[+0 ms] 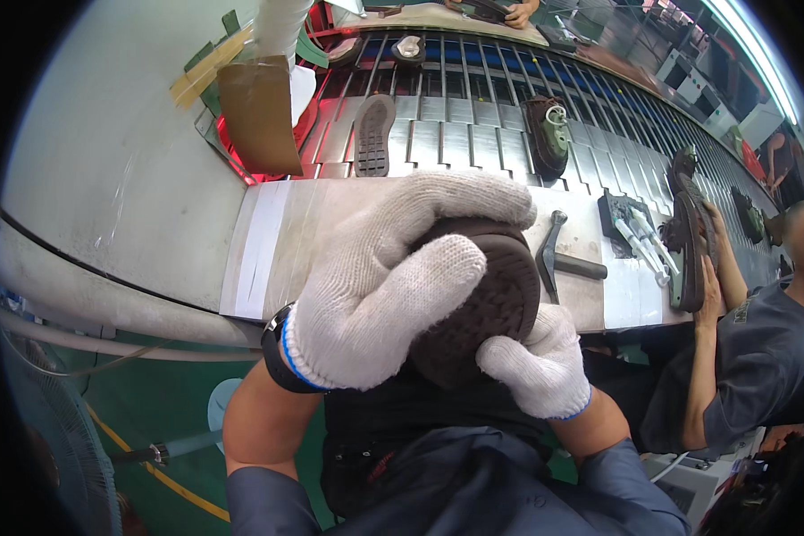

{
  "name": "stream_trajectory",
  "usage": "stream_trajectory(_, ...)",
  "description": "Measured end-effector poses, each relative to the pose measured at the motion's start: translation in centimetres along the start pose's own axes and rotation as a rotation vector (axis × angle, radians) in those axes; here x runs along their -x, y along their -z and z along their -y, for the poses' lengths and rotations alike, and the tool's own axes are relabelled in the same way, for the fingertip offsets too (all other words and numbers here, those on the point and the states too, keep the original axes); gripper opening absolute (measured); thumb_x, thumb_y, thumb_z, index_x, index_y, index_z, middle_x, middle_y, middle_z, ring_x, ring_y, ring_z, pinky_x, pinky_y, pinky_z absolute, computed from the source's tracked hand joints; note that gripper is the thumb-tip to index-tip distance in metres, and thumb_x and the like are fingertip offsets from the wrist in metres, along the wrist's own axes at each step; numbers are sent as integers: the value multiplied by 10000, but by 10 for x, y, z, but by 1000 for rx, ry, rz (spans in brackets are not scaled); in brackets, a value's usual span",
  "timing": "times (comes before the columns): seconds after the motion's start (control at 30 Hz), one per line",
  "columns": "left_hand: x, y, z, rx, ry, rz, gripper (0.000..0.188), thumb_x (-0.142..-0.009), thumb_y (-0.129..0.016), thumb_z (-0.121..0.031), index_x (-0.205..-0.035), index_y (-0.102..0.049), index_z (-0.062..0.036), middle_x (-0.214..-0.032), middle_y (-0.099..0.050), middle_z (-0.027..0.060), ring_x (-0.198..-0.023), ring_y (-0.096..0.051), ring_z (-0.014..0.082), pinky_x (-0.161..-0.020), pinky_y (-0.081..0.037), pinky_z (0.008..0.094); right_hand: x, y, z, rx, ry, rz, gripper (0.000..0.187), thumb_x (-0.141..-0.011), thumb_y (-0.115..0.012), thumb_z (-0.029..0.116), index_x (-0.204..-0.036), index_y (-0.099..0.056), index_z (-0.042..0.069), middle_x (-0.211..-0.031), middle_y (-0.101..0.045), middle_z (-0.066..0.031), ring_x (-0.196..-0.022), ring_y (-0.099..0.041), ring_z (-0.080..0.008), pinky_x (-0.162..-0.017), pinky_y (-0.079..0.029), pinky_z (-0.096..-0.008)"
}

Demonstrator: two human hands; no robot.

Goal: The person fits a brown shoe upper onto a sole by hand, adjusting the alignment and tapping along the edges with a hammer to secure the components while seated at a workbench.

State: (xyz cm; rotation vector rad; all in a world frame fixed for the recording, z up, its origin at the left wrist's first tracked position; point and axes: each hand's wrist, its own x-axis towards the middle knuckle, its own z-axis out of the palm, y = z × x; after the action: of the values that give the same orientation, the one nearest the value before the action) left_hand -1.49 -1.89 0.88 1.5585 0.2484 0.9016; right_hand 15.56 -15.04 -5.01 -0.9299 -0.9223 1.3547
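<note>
A dark brown shoe is in both of my gloved hands above the near edge of the bench, its treaded sole turned toward me. My left hand, in a white knit glove, wraps around the shoe's left and upper side, thumb lying across the sole. At the lower right end, my right hand, gloved alike, grips with its thumb on the sole and its fingers behind. Most of the shoe's upper is hidden. Just to the right, a hammer lies on the bench.
Beyond the bench runs a slatted metal conveyor carrying a loose sole and a brown-green shoe. A black tray with white tubes stands to the right. A co-worker there holds another shoe. Brown cardboard hangs at the left.
</note>
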Motion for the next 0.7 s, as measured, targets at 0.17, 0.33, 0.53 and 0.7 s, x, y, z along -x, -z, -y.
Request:
stream_trajectory(0.17,-3,4,-13,-154,-19,15,452,-1036,-651,-301,-1254,-655,95,-1225,-765,273,-1134,-764,311,-1071,-593,450,3,2,9,46,-53,33,285,-1032,-745,21,-1308,-774,-44,-1197,-809,-78,-1082,-716,-118,-940,-594,-306)
stream_trajectory(0.33,-15,-2,-27,-148,105,-13,320,-1046,-633,-231,-1149,-707,63,-1134,-794,230,-1078,-770,266,-1016,-607,415,1,8,14,157,-3,118,363,-1055,-708,84,-1393,-713,-49,-1304,-777,-102,-1195,-704,-165,-1039,-564,-344)
stream_trajectory(0.53,-61,22,31,221,74,80,536,-1209,-419,-361,-1365,-673,84,-1319,-747,227,-1210,-733,281,-1088,-585,418,-43,46,19,-10,-18,115,463,-1044,-694,181,-1411,-661,-100,-1256,-786,-159,-1139,-760,-236,-1012,-609,-379)
stream_trajectory(0.7,-71,14,50,370,82,1,561,-1216,-407,-366,-1498,-573,88,-1428,-693,245,-1276,-713,306,-1134,-579,451,-62,73,7,-195,59,183,532,-1043,-734,200,-1451,-603,-116,-1321,-749,-199,-1158,-761,-267,-1023,-634,-413)
